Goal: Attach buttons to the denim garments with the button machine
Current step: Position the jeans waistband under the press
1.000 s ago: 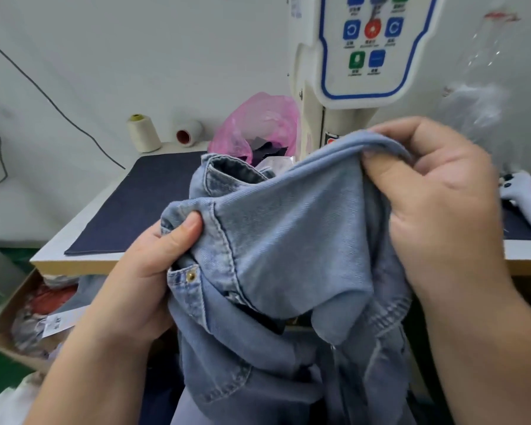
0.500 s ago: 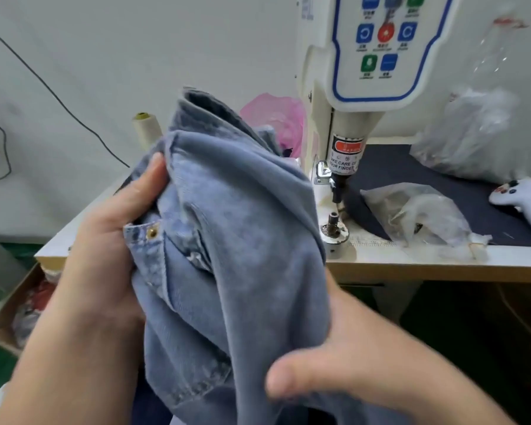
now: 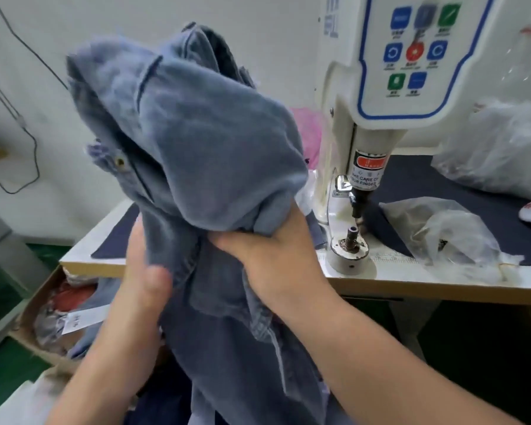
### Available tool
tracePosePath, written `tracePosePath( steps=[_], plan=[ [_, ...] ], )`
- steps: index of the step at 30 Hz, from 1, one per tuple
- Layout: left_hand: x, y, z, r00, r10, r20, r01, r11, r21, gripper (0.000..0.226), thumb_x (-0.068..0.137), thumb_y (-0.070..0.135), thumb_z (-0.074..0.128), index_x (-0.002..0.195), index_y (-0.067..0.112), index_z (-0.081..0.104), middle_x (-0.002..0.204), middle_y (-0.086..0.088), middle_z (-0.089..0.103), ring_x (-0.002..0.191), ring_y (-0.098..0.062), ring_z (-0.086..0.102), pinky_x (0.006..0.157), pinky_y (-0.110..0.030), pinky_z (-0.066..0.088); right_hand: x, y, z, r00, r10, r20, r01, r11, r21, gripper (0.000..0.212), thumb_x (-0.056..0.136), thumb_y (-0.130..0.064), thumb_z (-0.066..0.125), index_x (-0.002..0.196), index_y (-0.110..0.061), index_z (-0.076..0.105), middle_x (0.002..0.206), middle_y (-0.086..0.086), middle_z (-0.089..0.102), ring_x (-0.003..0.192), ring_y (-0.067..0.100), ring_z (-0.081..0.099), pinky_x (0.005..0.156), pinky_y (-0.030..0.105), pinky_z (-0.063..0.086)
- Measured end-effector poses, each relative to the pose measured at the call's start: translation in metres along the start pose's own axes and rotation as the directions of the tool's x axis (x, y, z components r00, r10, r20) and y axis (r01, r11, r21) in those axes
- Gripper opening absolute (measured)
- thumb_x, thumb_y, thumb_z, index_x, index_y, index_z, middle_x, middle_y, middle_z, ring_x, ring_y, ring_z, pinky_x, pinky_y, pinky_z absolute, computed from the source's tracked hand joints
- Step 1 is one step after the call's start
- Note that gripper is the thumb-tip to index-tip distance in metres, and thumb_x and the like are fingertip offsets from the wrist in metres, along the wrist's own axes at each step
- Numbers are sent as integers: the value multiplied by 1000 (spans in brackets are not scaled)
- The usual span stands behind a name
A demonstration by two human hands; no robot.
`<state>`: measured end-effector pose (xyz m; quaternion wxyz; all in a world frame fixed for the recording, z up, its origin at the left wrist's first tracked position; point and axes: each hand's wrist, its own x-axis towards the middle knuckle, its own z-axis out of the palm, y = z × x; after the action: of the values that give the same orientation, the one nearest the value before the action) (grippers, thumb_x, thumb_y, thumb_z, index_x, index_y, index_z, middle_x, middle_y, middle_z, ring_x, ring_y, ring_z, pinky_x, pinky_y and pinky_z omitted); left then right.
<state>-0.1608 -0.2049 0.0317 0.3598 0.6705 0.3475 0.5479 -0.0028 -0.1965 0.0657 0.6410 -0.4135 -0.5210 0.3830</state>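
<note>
Denim point(image 3: 203, 142), bunched and held up in front of me, left of the machine point(image 3: 380, 124), above the surface point(image 3: 411, 280) edge. One brass button point(image 3: 119, 161) already sits on a flap at the left side of the bundle.

Left hand point(image 3: 147, 271): grip clenched on a lower fold, thumb over the cloth. Right hand point(image 3: 273, 253): grip grasping a gathered wad of denim from below, just beside the die post point(image 3: 351, 237).

Step in hand, as I judge it: sorting the garment to find the next button spot. To do it well I'd shake out the bulk, find the placket edge, and lay a single flat layer over the post, spare folds hanging off the front. Fingers stay wide of the punch point(image 3: 357, 204) above it.

Writing: the red-and-white sticker point(image 3: 367, 173) on the head reads "CARE OF YOUR FINGER"; red band above it too blurred. Panel point(image 3: 417, 50) carries blue, green and red keys with small captions, unreadable. A white tag point(image 3: 80, 320) in the box at lower left has print I can't make out.

Clear bags point(image 3: 442, 228) lie on the dark mat right of the post.
</note>
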Motion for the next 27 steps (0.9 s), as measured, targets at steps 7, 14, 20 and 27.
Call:
tracePosePath(
  steps=[7, 14, 20, 27],
  plan=[
    [56, -40, 2, 943, -95, -317, 192, 938, 289, 95, 49, 60, 79, 135, 45, 42, 118, 41, 58, 107, 20, 54, 80, -25, 48, 103, 1, 50, 997, 30, -67, -20, 989, 146, 33, 73, -4, 81, 102, 1, 66, 96, 15, 73, 93, 26, 72, 84, 46, 59],
    [182, -71, 5, 887, 21, -461, 109, 961, 254, 41, 63, 31, 64, 103, 24, 59, 86, 16, 69, 76, 2, 62, 72, -22, 49, 132, 48, 49, 975, 163, 150, -120, 958, -261, 90, 77, -31, 76, 147, -8, 25, 148, 12, 40, 139, 30, 38, 114, 47, 34],
    [226, -133, 6, 935, -239, -263, 332, 853, 403, 65, 77, 21, 73, 138, 20, 49, 125, 0, 61, 115, -24, 59, 81, -24, 47, 56, 99, 11, 930, 286, 231, -121, 831, -543, 63, 87, -32, 63, 143, -24, 36, 157, -5, 20, 146, 19, 19, 121, 34, 19],
    [218, -120, 36, 948, -51, -314, 288, 559, 778, 98, 74, 37, 73, 152, 10, 20, 152, -17, 31, 137, -41, 30, 114, -54, 26, -18, 112, -25, 984, 112, 140, -14, 828, -560, 54, 71, -35, 60, 125, -34, 59, 142, -37, 26, 132, -17, 24, 98, -4, 17]
  ],
)
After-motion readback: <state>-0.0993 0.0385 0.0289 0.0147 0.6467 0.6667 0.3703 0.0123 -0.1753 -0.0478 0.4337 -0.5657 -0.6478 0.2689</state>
